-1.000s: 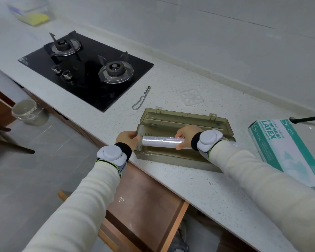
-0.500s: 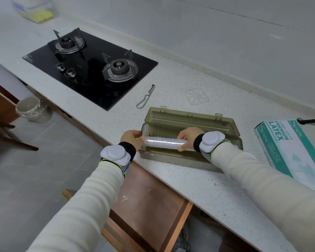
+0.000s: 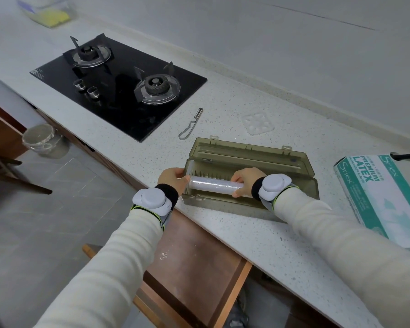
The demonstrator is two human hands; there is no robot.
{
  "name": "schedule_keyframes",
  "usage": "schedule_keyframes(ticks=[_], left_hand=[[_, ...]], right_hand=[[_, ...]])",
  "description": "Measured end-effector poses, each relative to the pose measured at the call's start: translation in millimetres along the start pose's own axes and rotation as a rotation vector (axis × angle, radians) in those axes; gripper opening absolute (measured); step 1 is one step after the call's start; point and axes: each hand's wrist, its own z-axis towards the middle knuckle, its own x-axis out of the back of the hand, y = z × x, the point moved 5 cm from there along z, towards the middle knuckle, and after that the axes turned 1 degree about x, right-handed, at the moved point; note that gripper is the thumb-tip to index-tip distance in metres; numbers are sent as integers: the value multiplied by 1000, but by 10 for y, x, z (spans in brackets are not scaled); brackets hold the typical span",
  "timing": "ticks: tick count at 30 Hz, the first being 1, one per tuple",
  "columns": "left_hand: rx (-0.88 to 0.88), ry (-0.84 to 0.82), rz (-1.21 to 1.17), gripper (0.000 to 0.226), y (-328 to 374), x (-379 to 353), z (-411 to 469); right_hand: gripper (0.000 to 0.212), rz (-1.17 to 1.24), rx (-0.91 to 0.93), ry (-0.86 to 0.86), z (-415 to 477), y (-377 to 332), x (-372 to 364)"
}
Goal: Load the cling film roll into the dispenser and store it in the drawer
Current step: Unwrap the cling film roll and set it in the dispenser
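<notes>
Speckled counter [image 3: 246, 233]: open dispenser [image 3: 246, 157]; left grip [image 3: 173, 177], right grip [image 3: 245, 179] clasp cling film roll [image 3: 214, 184] at its trough.

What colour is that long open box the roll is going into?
The box is a see-through olive-brown, clearest in the head view.

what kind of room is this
Most likely a home kitchen: a two-burner gas hob is set into a speckled countertop, and a peeler lies beside it.
</notes>
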Motion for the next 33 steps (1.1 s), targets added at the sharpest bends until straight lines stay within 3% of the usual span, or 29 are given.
schedule_keyframes(ticks=[18, 25, 29, 33], left_hand=[[-2, 28, -5, 42, -30, -47, 26], [-5, 32, -20, 44, -55, -65, -6], [-3, 38, -18, 43, -36, -71, -20], [18, 41, -31, 51, -6, -80, -35]], right_hand=[[47, 35, -29, 24, 45, 59, -91], [64, 88, -21, 34, -29, 50, -65], [60, 145, -5, 73, -102, 87, 16], [42, 214, 3, 140, -165, 125, 144]])
